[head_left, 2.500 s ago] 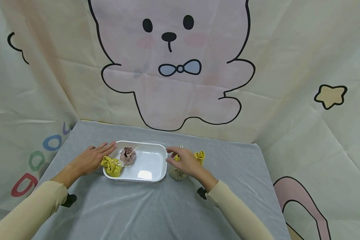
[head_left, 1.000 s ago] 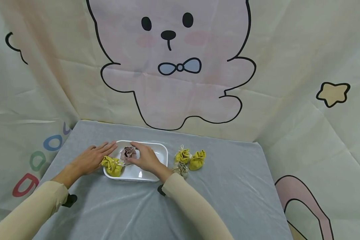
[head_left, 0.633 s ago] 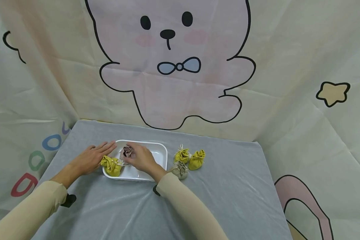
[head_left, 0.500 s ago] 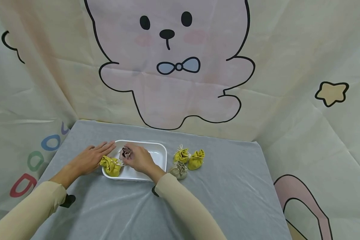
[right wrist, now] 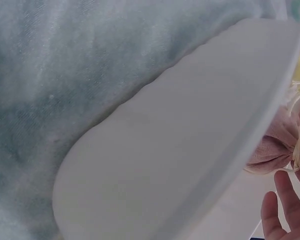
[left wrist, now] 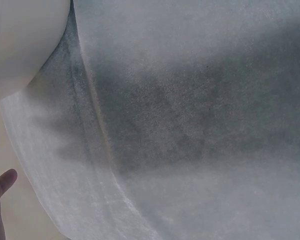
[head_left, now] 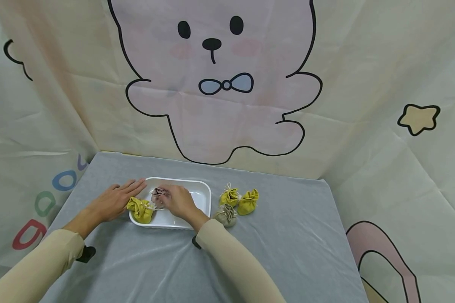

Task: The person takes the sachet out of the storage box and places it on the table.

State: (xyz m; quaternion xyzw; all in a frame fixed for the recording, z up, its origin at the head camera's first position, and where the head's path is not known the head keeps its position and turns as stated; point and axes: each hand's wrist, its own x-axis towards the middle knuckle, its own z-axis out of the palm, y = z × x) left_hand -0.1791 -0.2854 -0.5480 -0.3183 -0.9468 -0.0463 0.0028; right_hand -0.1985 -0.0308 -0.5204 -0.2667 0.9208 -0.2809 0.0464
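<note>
A white tray (head_left: 202, 194) lies on the grey cloth. My left hand (head_left: 113, 203) rests with straight fingers at its left rim; only part of that hand (left wrist: 1, 186) shows in the left wrist view. Inside the tray's left half, a yellow drawstring pouch (head_left: 140, 210) sits next to a dusty-pink drawstring pouch (head_left: 157, 198). My right hand (head_left: 179, 202) reaches in from the right and pinches the pink pouch near its gathered top. The right wrist view shows the pink pouch (right wrist: 274, 147) tied at its neck, with fingers (right wrist: 290, 200) around it.
Right of the tray stand two more yellow pouches (head_left: 229, 196) (head_left: 248, 203) and a grey-green pouch (head_left: 225, 215), close together. Grey cloth (head_left: 288, 235) covers the table, and a printed curtain (head_left: 227, 126) hangs behind it.
My right hand came from the pouches on the right over into the tray and closed on the pink pouch, whose top has now tilted. The left hand stayed at the rim.
</note>
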